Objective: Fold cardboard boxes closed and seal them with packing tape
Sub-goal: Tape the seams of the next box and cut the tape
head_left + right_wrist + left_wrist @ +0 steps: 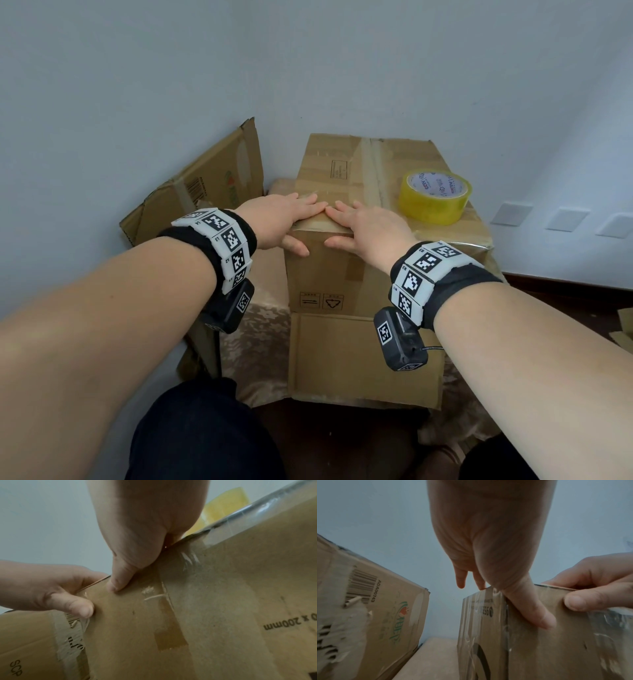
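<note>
Smoothing tape over the near top edge of the brown cardboard box (346, 192)

My left hand (274, 219) and right hand (366, 228) lie flat, fingers straight, thumbs on its front; I judge sealing nearly done, next the yellow tape roll (434, 196) on top

The head camera looks forward and steeply down from above, over both forearms, onto the top of the cardboard box (342, 192) standing before a wall corner. The left wrist camera sits very close under the left hand (488, 534), facing upward along the palm toward the wall and the box's near face. The right wrist camera sits equally close under the right hand (145, 520), aimed up along the same face. Both wrist views share the box's upper near edge, and each catches the other hand; the head view covers all of it.
</note>
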